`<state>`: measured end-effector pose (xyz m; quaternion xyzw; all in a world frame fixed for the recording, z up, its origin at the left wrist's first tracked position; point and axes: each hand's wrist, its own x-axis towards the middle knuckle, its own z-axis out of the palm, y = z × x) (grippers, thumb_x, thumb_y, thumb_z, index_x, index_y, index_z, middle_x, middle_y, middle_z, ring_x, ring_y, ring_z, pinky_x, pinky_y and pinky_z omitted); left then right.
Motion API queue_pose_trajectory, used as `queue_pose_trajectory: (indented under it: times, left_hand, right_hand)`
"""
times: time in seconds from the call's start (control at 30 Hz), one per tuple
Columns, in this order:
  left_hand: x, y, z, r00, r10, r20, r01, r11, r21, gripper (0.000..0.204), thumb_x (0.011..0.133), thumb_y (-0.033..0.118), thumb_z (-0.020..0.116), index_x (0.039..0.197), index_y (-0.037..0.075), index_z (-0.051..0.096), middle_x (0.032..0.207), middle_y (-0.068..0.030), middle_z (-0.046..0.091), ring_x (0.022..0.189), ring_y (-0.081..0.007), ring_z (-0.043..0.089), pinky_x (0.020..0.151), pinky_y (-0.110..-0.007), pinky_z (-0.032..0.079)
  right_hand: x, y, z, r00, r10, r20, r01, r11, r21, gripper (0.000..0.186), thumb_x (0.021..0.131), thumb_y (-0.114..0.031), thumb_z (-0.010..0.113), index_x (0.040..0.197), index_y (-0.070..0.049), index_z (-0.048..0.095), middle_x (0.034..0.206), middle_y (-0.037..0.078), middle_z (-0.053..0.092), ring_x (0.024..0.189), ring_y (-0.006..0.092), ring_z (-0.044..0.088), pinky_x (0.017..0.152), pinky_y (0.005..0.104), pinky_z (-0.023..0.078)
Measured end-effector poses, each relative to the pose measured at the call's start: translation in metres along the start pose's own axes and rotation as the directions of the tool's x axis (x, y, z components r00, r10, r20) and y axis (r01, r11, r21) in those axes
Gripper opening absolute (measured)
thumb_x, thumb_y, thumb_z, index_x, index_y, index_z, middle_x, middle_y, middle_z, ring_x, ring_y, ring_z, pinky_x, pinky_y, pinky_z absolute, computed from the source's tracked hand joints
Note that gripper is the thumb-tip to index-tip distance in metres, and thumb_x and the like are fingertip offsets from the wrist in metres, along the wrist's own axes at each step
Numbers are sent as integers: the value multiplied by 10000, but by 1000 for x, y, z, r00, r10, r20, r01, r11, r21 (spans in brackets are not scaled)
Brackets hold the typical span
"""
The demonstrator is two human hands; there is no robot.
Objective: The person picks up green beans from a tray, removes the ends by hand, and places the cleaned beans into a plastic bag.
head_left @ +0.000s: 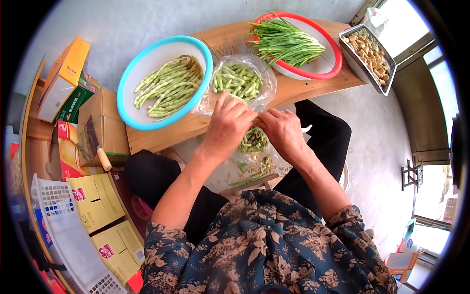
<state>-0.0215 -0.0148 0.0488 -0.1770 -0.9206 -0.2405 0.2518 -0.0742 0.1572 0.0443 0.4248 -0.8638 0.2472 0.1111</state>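
My left hand (229, 123) and my right hand (284, 131) meet over the front edge of the wooden table (161, 137), fingers closed in a pinch on a green bean. Most of the bean is hidden by the fingers; a pale tip (307, 129) pokes out beside my right hand. Just beyond my left hand, snapped bean pieces (237, 81) lie in a clear plastic bag (267, 93). To the left, whole green beans (169, 88) fill part of a white basin with a blue rim (122, 95). Under my hands are green trimmings (253, 140), low between my knees.
A red-rimmed basin (333, 49) holds long green stalks (289, 44). A metal tray (363, 68) of brown chunks (369, 51) stands at the far right end. Cardboard boxes (100, 122), a wooden-handled tool (103, 158) and a white plastic basket (73, 235) crowd the left side.
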Motion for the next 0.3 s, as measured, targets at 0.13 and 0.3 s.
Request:
queue_pose_trajectory:
  times: [0.13, 0.3]
  left_hand:
    - [-5, -3, 10, 979, -200, -24, 183, 935, -305, 212, 743, 30, 713, 949, 14, 666, 846, -65, 649, 842, -241, 596, 869, -376, 476]
    - [-19, -7, 30, 772, -531, 349, 562, 313, -766, 133, 886, 113, 646, 1007, 75, 687, 950, -77, 692, 911, -231, 617, 831, -317, 491]
  right_hand:
    - [-4, 0, 4, 995, 52, -89, -42, 993, 114, 116, 767, -153, 692, 799, -68, 621, 681, 74, 582, 639, 289, 583, 608, 380, 465]
    - [-13, -5, 5, 879, 452, 152, -454, 696, 556, 148, 861, -134, 649, 984, -62, 691, 858, 152, 676, 748, 186, 667, 702, 339, 511]
